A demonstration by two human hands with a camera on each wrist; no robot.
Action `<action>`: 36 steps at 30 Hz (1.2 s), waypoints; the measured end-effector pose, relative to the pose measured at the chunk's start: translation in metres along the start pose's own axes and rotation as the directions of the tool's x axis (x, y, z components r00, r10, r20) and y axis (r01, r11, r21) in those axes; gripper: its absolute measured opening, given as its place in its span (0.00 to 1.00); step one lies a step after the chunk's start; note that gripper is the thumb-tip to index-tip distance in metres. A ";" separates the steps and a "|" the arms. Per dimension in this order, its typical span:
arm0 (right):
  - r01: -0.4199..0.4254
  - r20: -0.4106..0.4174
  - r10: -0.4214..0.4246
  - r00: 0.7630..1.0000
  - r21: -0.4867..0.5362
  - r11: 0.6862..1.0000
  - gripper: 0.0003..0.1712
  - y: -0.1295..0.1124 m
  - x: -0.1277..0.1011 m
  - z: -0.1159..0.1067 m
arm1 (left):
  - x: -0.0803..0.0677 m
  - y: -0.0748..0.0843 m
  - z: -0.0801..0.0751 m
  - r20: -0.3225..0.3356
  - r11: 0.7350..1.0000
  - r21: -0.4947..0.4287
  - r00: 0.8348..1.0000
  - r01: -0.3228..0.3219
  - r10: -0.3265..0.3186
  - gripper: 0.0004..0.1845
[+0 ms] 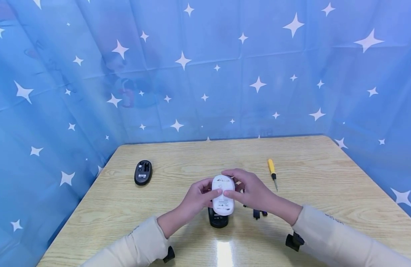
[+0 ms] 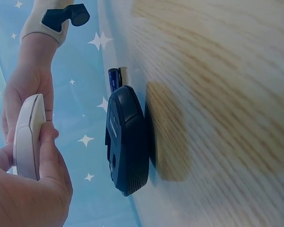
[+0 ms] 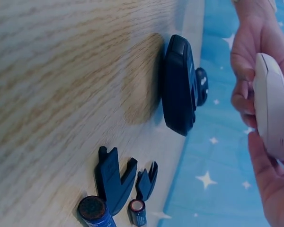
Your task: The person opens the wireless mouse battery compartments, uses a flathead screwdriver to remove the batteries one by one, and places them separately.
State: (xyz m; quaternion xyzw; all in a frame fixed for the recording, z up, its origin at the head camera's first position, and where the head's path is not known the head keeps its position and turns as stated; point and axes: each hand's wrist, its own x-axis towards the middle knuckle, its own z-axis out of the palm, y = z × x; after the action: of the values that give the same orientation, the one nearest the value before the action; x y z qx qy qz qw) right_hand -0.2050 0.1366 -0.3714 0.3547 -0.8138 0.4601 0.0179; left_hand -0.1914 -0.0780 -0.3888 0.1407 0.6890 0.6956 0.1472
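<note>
A white computer mouse point(image 1: 223, 202) is held above the table, its labelled underside toward the head camera. My left hand point(image 1: 199, 196) grips its left edge, the thumb lying across the underside. From the other side my right hand point(image 1: 252, 190) grips the right edge, thumb also on the underside. Both wrist views show the white mouse side-on, pinched between fingers and thumbs. Directly beneath it a black mouse point(image 1: 218, 220) lies on the table, partly hidden by the white one in the head view; the right wrist view shows this black mouse point(image 3: 176, 85) resting apart from both hands.
Another black mouse point(image 1: 143, 172) lies upside down at the left, its battery bay uncovered. A yellow-handled screwdriver point(image 1: 272, 170) lies at the right. Black battery covers point(image 3: 114, 182) and blue batteries point(image 3: 95, 210) lie near my right hand. A starry blue curtain point(image 1: 205, 74) hangs behind the table.
</note>
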 end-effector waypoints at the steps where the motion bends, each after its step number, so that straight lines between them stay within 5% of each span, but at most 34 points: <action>1: -0.007 0.001 0.007 1.000 0.008 1.000 0.30 0.000 0.000 0.000 | 0.000 0.000 0.000 0.000 1.000 -0.001 1.000 0.000 0.000 0.20; 24: -0.097 -0.031 0.099 0.995 0.051 0.994 0.28 -0.001 0.000 0.002 | -0.001 -0.001 0.002 -0.018 1.000 0.011 1.000 0.019 -0.018 0.22; 36: 0.039 -0.125 -0.044 0.991 -0.044 0.998 0.28 -0.001 0.003 0.003 | 0.000 -0.003 0.001 -0.012 1.000 -0.006 1.000 0.017 -0.017 0.21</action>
State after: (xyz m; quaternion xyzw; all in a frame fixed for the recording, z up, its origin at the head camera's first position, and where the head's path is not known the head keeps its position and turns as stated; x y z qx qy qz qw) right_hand -0.2064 0.1322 -0.3714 0.3416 -0.8127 0.4641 0.0860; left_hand -0.1908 -0.0773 -0.3921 0.1303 0.6888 0.6973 0.1494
